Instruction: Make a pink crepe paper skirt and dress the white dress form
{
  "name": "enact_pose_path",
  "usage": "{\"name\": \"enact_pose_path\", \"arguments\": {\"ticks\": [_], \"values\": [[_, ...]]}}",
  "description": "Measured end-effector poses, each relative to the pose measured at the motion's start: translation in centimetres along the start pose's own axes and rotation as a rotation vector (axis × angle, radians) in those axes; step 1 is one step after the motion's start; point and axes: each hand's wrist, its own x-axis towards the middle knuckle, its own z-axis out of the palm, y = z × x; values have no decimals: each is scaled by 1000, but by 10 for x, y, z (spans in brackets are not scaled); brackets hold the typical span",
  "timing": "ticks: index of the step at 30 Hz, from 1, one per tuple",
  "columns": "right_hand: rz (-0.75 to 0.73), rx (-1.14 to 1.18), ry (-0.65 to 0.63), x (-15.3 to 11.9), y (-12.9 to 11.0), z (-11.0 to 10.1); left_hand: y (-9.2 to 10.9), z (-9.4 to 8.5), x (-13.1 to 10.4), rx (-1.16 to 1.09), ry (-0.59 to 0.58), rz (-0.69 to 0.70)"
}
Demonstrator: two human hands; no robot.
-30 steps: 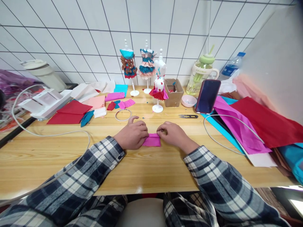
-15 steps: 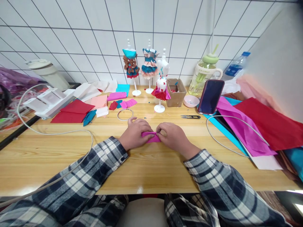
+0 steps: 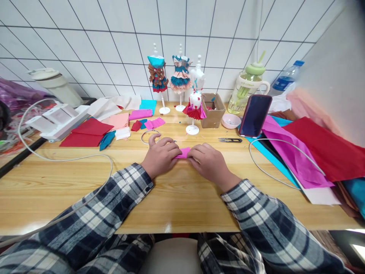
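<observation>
A small magenta paper piece (image 3: 183, 153) is stretched between my two hands over the middle of the wooden table. My left hand (image 3: 162, 155) pinches its left end, index finger and thumb partly over it. The right end is between the thumb and fingers of my right hand (image 3: 207, 163). Behind my hands stand three small mannequins: one in brown and teal ruffles (image 3: 157, 76), one in a teal and peach dress (image 3: 180, 74), and a white one with a red and magenta skirt (image 3: 195, 110). A metal ring (image 3: 145, 142) lies just behind my left hand.
Black thread snips (image 3: 230, 140), a pink bowl (image 3: 230, 121), a cardboard box (image 3: 213, 114), a phone (image 3: 254, 116) and a green-lidded bottle (image 3: 248, 87) sit behind and right. Coloured sheets (image 3: 299, 152) cover the right side. Red paper (image 3: 88, 133) and a power strip (image 3: 58, 121) lie left.
The magenta piece has moved slightly away from me and now shows a narrow, flat, folded-looking strip. Both hands shifted with it, and my left thumb no longer lies along its front.
</observation>
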Motion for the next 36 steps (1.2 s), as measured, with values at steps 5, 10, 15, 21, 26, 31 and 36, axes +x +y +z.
{"name": "enact_pose_path", "arguments": {"ticks": [5, 10, 15, 21, 26, 31, 36], "values": [[-20, -114, -157, 0, -1, 1, -5, -2, 0, -24, -150, -68], [22, -83, -204, 0, 0, 1, -7, -10, -1, -167, -254, 6], [92, 7, -222, 0, 1, 1, 1, -2, 1, -184, -278, -8], [181, 140, -236, 0, 6, 5, 3, 3, 0, -189, -249, -51], [210, 258, -231, 2, 7, 8, 4, 4, 0, -208, -253, -107], [288, 418, -201, 2, 12, 14, 2, 9, 1, -262, -294, -157], [446, 474, -190, 5, 17, 21, 0, 16, 1, -259, -296, -195]]}}
